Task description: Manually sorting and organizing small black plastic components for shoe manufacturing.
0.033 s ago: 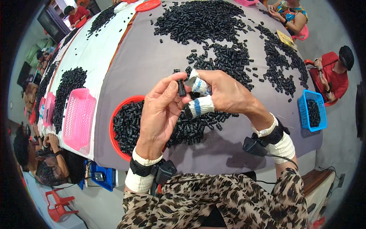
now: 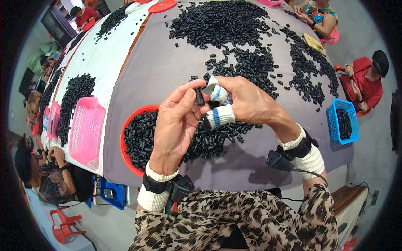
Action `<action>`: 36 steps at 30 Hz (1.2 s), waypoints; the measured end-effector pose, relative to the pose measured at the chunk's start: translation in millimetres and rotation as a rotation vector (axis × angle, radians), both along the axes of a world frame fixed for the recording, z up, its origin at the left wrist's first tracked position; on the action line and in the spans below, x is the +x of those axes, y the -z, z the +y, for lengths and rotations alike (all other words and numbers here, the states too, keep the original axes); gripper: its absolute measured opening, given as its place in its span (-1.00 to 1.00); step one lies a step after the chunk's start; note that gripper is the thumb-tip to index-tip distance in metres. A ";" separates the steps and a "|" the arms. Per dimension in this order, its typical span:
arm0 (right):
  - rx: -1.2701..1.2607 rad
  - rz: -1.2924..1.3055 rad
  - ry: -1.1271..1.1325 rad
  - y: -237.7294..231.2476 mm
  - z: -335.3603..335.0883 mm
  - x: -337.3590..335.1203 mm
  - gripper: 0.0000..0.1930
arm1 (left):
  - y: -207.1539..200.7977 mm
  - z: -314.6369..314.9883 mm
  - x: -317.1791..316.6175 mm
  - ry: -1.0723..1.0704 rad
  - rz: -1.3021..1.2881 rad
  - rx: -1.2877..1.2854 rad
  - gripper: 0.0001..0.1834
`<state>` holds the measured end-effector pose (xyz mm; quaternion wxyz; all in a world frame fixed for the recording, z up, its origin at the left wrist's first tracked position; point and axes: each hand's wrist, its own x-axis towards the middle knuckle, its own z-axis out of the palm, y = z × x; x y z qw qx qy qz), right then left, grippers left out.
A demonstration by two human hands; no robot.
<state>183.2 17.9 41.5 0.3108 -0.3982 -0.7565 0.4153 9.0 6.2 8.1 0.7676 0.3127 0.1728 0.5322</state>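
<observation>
Pinched between the thumb and fingers of my left hand (image 2: pixel 175 125) is a small black cylindrical plastic part (image 2: pixel 199 97), held roughly upright. My right hand (image 2: pixel 253 102) is closed close beside it, with white cloth wraps (image 2: pixel 220 116) with blue marks around its fingers. From its grip a small metal blade (image 2: pixel 208 89) points toward the top of the part; the fingers hide its handle. Below my hands stands a round red basin (image 2: pixel 124 142) of similar black parts, partly covered by my left forearm. More parts (image 2: pixel 209 138) lie heaped right of it.
Large piles of black parts (image 2: pixel 222 21) spread over the grey tablecloth (image 2: pixel 146 71). A blue basket (image 2: pixel 355 121) stands at the right edge, a pink basket (image 2: pixel 87 129) at left. Co-workers sit around the table, one in red (image 2: pixel 368 88) at right. Cables run from my wrist devices.
</observation>
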 end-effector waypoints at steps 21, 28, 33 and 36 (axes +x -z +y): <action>-0.153 -0.060 -0.059 -4.9 8.2 -3.1 -0.60 | -8.3 -3.2 2.8 -0.073 0.155 -0.009 -0.70; -0.086 -0.079 -0.034 -9.6 8.0 -6.0 -0.60 | -2.7 -2.0 -2.9 -0.066 0.152 -0.004 -0.70; -0.066 -0.037 -0.047 -5.1 7.9 -5.9 -0.61 | -4.1 -1.6 -1.2 -0.032 0.103 0.003 -0.71; -0.100 -0.052 -0.051 -5.8 8.4 -6.8 -0.62 | -4.2 -2.1 -1.9 -0.025 0.083 -0.003 -0.72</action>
